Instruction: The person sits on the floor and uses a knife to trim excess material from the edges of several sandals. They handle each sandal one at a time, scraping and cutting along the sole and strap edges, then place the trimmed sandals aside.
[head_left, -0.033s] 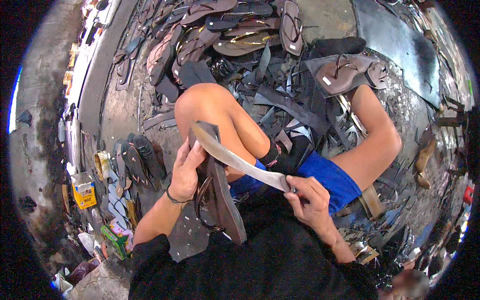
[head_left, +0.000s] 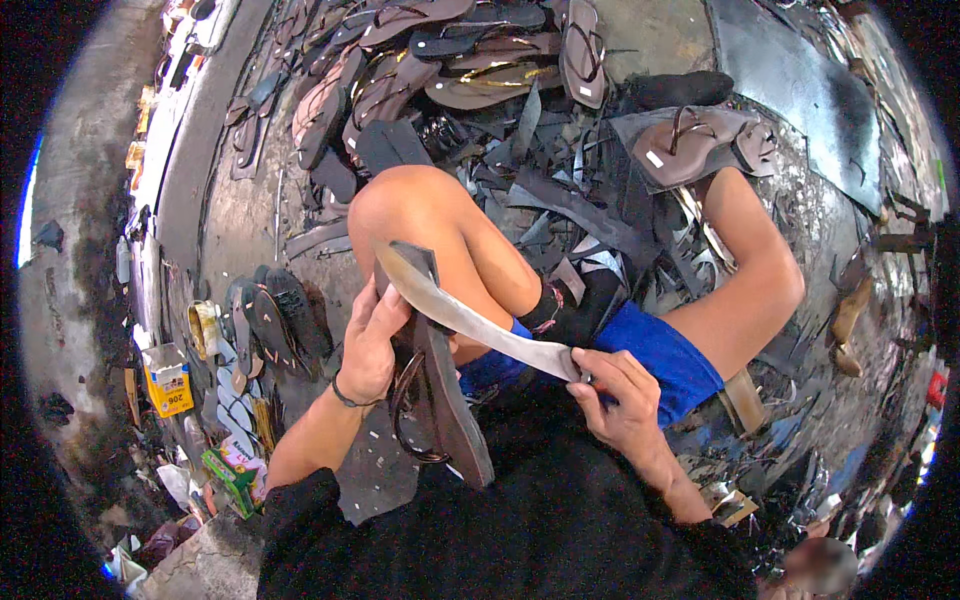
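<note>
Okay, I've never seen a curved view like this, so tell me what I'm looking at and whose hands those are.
There's no machine here: a person wears a camera on their head, looking down at their own bare hands. Its wide fisheye lens bends straight edges. The left hand holds a dark brown sandal. The right hand grips a long curved blade by one end; the other end crosses over the sandal's upper end. On the ground ahead lie more sandals and dark scraps.

Yellow carton (head_left: pixel 170 392) and green packet (head_left: pixel 228 484)
</note>
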